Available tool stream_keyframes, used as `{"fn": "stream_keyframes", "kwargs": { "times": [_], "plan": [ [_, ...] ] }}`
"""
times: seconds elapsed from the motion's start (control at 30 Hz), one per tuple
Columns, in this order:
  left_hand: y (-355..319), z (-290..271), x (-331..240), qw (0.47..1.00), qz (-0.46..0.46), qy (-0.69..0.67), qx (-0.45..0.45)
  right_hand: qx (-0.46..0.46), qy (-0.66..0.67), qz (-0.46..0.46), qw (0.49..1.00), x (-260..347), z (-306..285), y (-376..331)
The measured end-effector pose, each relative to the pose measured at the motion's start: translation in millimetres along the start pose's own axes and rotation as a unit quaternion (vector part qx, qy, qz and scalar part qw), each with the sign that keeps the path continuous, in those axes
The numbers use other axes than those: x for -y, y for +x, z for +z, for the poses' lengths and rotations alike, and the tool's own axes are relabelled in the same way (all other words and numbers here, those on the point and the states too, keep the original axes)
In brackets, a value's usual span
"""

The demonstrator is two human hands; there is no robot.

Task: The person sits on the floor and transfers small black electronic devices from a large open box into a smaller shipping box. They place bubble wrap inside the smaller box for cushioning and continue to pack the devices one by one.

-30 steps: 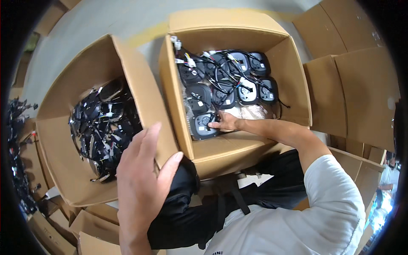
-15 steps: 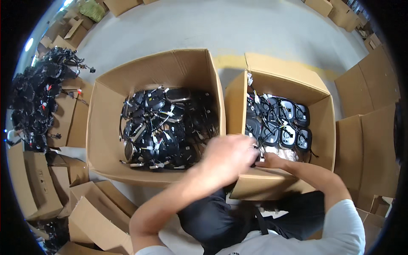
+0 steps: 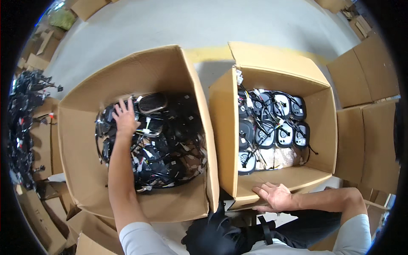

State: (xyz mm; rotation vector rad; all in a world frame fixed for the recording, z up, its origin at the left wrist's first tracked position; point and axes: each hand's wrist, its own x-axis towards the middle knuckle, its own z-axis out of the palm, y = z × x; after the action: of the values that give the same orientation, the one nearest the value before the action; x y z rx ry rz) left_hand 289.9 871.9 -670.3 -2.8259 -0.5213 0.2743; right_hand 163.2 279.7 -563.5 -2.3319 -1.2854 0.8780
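My left hand [image 3: 125,119] reaches into the large left cardboard box [image 3: 78,140]. Its fingers are spread over a heap of black rounded parts [image 3: 153,102] with cables and white connectors, and nothing is visibly held. My right hand [image 3: 277,197] lies across the near edge of the right cardboard box [image 3: 293,180], fingers apart. Inside that box, black rounded-square parts with grey faces [image 3: 284,135] stand in rows, their cables draped over them. One such part [image 3: 245,161] fills the near left corner, beside clear bubble wrap [image 3: 278,157].
Black cabled parts [image 3: 27,127] are piled at the far left. Cardboard boxes [image 3: 365,140] line the right side, and open cartons [image 3: 38,216] lie at the lower left. A yellow stripe [image 3: 208,54] crosses the grey floor behind the boxes.
My left hand has left the right box and moved into the left one. My right hand has drawn back onto the near edge, uncovering the corner part. The view has shifted.
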Motion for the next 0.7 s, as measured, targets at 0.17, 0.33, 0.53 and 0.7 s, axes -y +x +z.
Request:
{"fn": "stream_keyframes", "kwargs": {
  "times": [0.17,0.33,0.53,0.7],
  "plan": [
    [9.1,-6.0,-5.5,0.997,0.02,-0.07,0.003,0.009,-0.005,-0.01,1.0,-3.1,-1.2,-0.4],
    [-62.5,-42.6,45.2,0.908,0.013,-0.405,-0.11,0.022,-0.005,0.005,1.0,-0.4,1.8,-3.4],
    [-172.0,-216.7,85.0,0.522,-0.055,-0.848,-0.066,-0.01,-0.007,0.01,1.0,-1.6,2.2,-18.6],
    [-280.5,-344.7,65.6,0.456,0.028,-0.885,-0.085,-0.187,0.331,-0.035,0.924,40.9,-64.4,3.2]
  ]
}}
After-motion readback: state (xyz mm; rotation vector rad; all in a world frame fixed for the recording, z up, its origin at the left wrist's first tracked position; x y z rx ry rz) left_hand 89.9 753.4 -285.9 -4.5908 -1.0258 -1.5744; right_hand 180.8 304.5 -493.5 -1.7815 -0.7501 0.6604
